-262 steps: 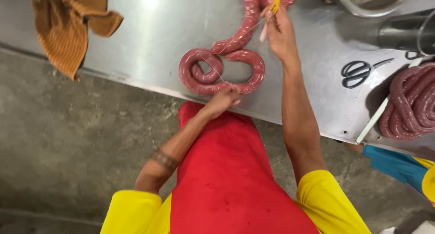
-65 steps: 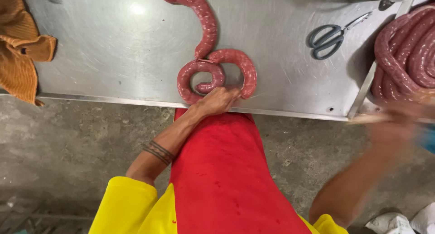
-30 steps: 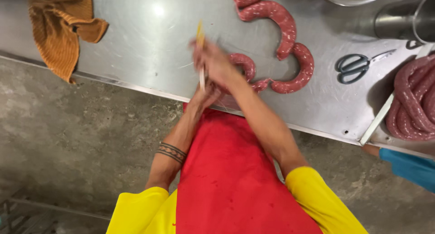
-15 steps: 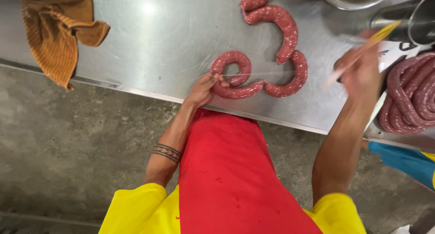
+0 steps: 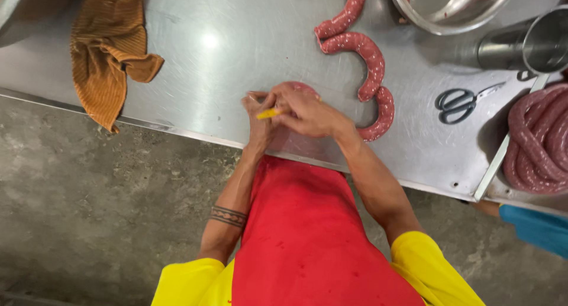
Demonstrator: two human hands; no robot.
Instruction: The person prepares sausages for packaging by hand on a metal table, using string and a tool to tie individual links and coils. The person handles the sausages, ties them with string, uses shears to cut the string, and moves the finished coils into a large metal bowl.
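A long red sausage [image 5: 371,62] lies in linked curves on the steel table [image 5: 225,51], running from the far edge down to my hands. My left hand [image 5: 259,121] pinches the near end of it by the table's front edge. My right hand [image 5: 306,112] lies over that same link and holds a thin yellow string [image 5: 267,113] against my left fingers. Both hands hide most of the nearest link.
An orange-brown cloth [image 5: 109,51] hangs over the front edge at left. Black-handled scissors [image 5: 458,99], a steel bowl [image 5: 449,7] and a metal cylinder [image 5: 520,42] sit at right. A tray with coiled sausage [image 5: 541,140] is far right, another person's blue sleeve [image 5: 535,229] below it.
My right hand came back from the right side of the table with the yellow string and now rests on the link beside my left hand. The left hand stayed on the sausage.
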